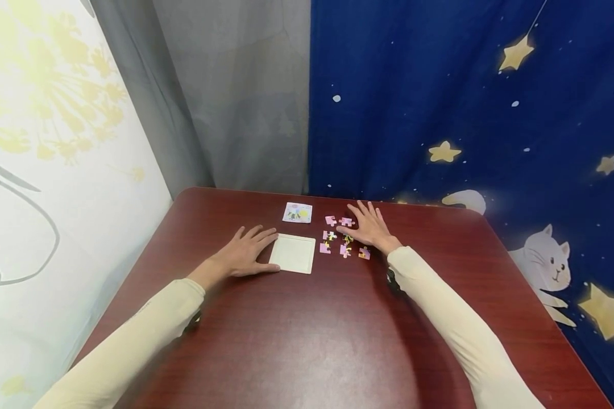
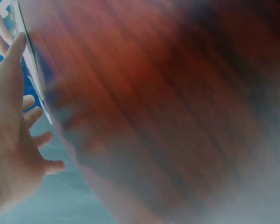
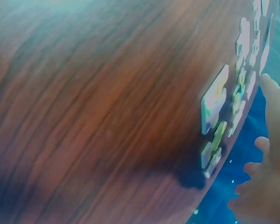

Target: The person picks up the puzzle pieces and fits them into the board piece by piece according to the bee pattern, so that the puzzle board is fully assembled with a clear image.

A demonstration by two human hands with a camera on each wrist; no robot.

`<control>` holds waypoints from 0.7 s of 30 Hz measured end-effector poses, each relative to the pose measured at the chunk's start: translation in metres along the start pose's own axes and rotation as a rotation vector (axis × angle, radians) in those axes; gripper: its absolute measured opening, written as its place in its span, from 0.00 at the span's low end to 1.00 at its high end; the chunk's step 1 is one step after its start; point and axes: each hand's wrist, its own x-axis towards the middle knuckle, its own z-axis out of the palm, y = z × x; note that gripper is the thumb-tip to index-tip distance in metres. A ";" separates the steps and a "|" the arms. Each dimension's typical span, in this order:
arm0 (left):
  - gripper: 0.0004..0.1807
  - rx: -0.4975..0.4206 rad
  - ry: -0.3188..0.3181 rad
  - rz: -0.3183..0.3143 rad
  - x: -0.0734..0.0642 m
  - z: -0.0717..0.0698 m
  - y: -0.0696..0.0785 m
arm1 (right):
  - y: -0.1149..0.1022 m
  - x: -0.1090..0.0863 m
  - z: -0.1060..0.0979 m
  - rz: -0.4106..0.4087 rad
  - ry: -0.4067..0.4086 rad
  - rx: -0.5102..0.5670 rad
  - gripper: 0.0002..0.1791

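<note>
A shallow white square puzzle tray (image 1: 293, 254) lies flat on the table. My left hand (image 1: 243, 254) is at its left side, fingers spread, with thumb and a fingertip at the tray's edge. In the left wrist view the thumb of that hand (image 2: 9, 135) meets the tray's thin side (image 2: 31, 60). To the right of the tray are several pink and yellow jigsaw pieces (image 1: 325, 248), loosely grouped. My right hand (image 1: 372, 228) is spread over the right part of this group and partly hides some pieces. The right wrist view shows jigsaw pieces (image 3: 214, 102) beside the right hand (image 3: 266, 182).
A small printed picture card (image 1: 297, 212) lies behind the tray, near the far edge of the dark red table (image 1: 307, 335). Beyond that edge hang a grey curtain (image 1: 245, 102) and a blue starry curtain (image 1: 389, 130). A pale patterned curtain (image 1: 66, 170) borders the left side.
</note>
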 end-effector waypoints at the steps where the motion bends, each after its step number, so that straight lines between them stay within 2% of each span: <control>1: 0.53 -0.004 0.000 0.004 0.000 0.000 0.000 | -0.001 0.001 0.000 0.000 -0.002 0.000 0.51; 6: 0.50 -0.009 -0.002 0.012 0.000 -0.002 0.002 | -0.005 0.008 0.000 -0.011 -0.015 0.011 0.48; 13: 0.50 -0.015 -0.015 0.001 0.001 -0.002 0.003 | -0.012 0.012 -0.003 -0.083 -0.020 0.045 0.44; 21: 0.51 -0.021 -0.023 -0.006 0.002 0.000 0.004 | -0.016 0.015 0.005 -0.145 -0.015 0.056 0.42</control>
